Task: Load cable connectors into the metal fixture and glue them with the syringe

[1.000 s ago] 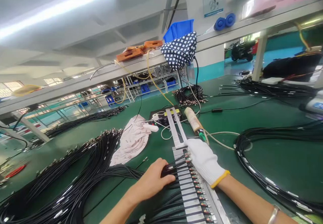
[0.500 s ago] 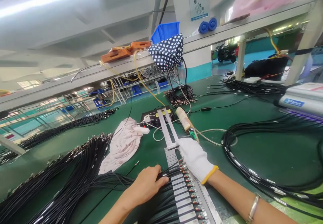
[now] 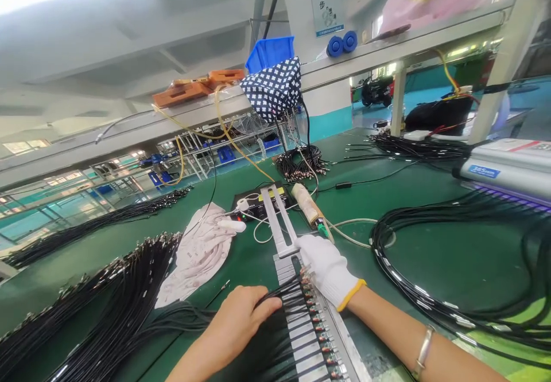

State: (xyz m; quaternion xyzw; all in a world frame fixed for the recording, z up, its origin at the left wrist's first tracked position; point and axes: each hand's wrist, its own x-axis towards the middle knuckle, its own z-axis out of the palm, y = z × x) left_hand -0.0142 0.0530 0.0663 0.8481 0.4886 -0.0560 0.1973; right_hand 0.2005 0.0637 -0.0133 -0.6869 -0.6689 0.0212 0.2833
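Observation:
My bare left hand (image 3: 243, 313) is closed around a bunch of thin black cables (image 3: 275, 293), its thumb lying along them. Their metal-tipped ends reach a long metal rack (image 3: 297, 319), where several cables lie side by side in a row with small connectors (image 3: 316, 319) along the right edge. My right hand (image 3: 325, 267), in a white knit glove with a yellow cuff, is closed at the near end of a slotted metal bar (image 3: 278, 227) that points away from me at the rack's far end. The glove hides most of its fingertips.
A pale cloth (image 3: 200, 250) and cable bundles (image 3: 142, 279) lie left. Behind are a black box (image 3: 245, 201), a wrapped handle tool (image 3: 307, 204) and a cable coil (image 3: 301, 164). At right are looped cables (image 3: 383, 244) and a grey lamp unit (image 3: 508, 164).
The view has shifted slightly, so most things sit further left. My left hand keeps its hold on the cables, and the gloved hand stays at the metal bar.

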